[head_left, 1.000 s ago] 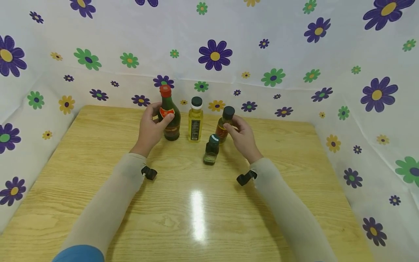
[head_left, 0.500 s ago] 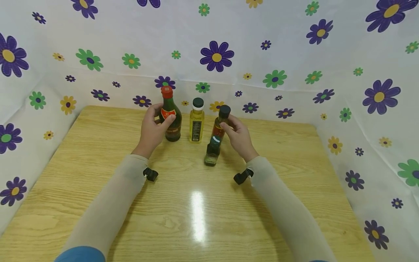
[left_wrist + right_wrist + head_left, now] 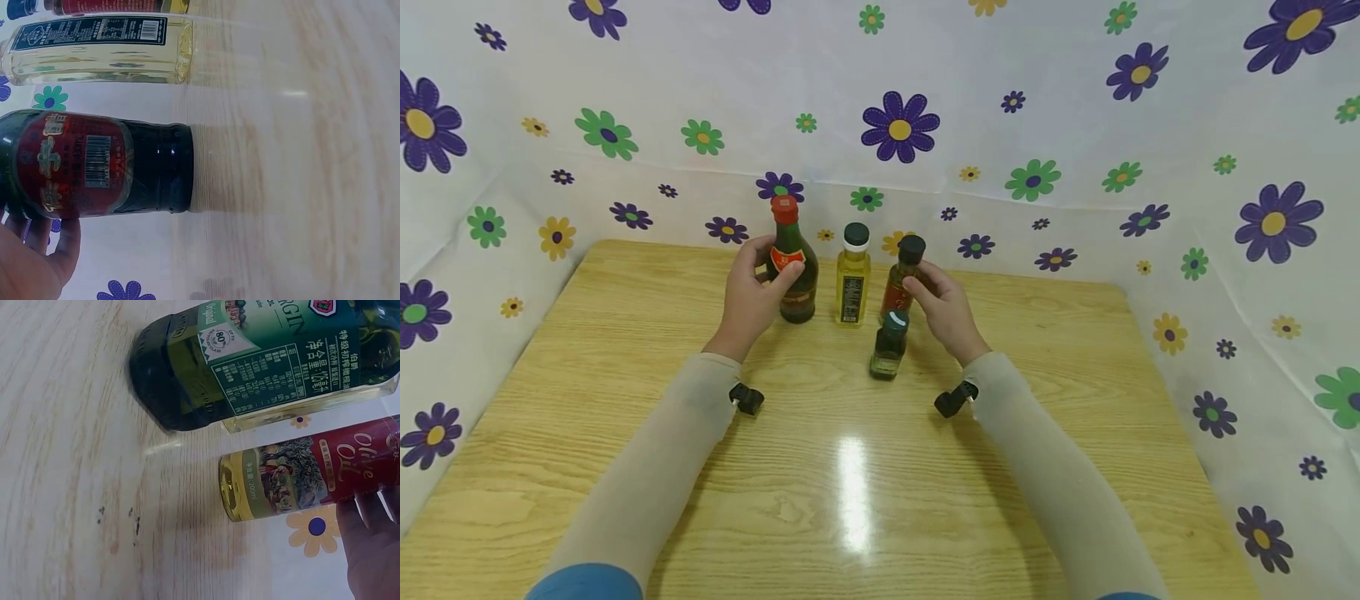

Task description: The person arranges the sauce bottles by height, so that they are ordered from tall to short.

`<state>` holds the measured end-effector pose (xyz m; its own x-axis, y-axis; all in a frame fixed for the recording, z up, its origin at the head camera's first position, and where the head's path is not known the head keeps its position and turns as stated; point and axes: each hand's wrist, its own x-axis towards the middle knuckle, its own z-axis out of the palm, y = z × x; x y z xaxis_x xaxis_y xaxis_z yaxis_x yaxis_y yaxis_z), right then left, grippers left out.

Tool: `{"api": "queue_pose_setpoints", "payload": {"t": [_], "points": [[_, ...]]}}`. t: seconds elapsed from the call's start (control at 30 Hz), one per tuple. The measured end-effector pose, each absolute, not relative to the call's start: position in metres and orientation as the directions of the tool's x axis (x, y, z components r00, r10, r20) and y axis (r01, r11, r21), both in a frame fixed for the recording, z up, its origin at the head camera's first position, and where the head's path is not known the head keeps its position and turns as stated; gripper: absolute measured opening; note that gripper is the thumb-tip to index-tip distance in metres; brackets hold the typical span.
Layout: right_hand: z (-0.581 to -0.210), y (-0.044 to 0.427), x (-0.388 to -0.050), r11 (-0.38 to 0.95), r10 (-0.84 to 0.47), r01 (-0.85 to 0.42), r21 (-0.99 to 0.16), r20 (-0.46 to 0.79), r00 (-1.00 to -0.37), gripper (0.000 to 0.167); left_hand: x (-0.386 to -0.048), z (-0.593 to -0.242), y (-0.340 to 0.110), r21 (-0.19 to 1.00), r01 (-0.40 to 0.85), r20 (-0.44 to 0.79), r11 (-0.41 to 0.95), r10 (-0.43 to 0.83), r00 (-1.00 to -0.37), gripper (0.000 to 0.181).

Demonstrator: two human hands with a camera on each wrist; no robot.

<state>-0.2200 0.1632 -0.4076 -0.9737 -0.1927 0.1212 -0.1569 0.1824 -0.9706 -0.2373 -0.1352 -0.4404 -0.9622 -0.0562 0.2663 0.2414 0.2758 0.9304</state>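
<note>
My left hand [image 3: 747,300] holds a dark green glass bottle with a red cap [image 3: 801,292], thumb across its front and fingers behind. In the left wrist view this bottle [image 3: 159,165] shows a red label with a barcode. My right hand [image 3: 951,312] grips a black-capped olive oil bottle [image 3: 896,293] between thumb and fingers. Its red "Olive Oil" label [image 3: 356,459] faces the right wrist camera. Between the two held bottles stands a tall bottle of yellow oil [image 3: 853,287]. A smaller dark green olive oil bottle [image 3: 888,350] stands in front, partly overlapping the one in my right hand.
The bottles stand near the back of a light wooden table [image 3: 820,467]. A white cloth with printed flowers [image 3: 962,75] hangs behind it and along both sides. Small black cameras [image 3: 953,400] are strapped to both wrists.
My right hand has moved the olive oil bottle leftward, closer to the yellow oil bottle and behind the small green one. The left hand stays on the red-capped bottle.
</note>
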Motion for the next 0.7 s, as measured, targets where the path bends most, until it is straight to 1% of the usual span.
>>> {"api": "queue_pose_setpoints", "payload": {"t": [0.23, 0.47, 0.63, 0.7], "points": [[-0.407, 0.164, -0.220, 0.191, -0.198, -0.143, -0.971, 0.105, -0.975, 0.043, -0.239, -0.442, -0.135, 0.931, 0.241, 0.264, 0.275, -0.052, -0.963, 0.066], [-0.432, 0.173, -0.238, 0.252, -0.200, -0.156, -0.955, 0.106, -0.974, 0.045, -0.240, -0.444, -0.137, 0.931, 0.238, 0.263, 0.279, -0.055, -0.963, 0.065], [-0.432, 0.174, -0.238, 0.296, -0.188, -0.156, -0.942, 0.103, -0.977, 0.044, -0.240, -0.444, -0.136, 0.930, 0.238, 0.263, 0.281, -0.056, -0.963, 0.064], [-0.432, 0.174, -0.239, 0.295, -0.184, -0.156, -0.943, 0.105, -0.977, 0.044, -0.239, -0.443, -0.136, 0.930, 0.239, 0.264, 0.280, -0.055, -0.963, 0.064]]}}
